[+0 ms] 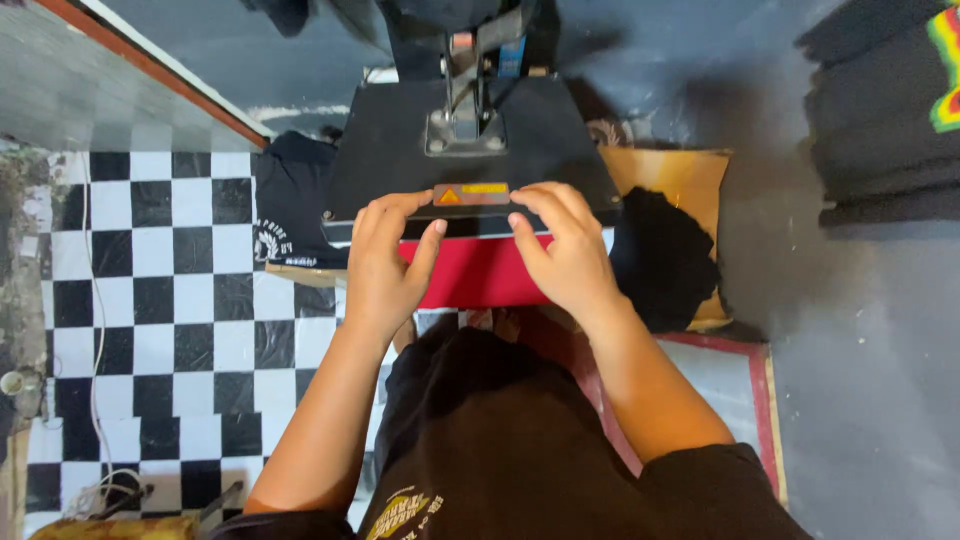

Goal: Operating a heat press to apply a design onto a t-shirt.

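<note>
Your left hand (383,262) and right hand (566,250) rest open-fingered on red cloth (480,275), grasping nothing; heat press plate (470,150) at 12 o'clock.

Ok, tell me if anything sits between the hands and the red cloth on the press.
Nothing visible does. The left hand and right hand both rest on the red cloth at the front edge of the press. The black upper plate overhangs the rear of the cloth, with the fingertips reaching its front lip.
</note>
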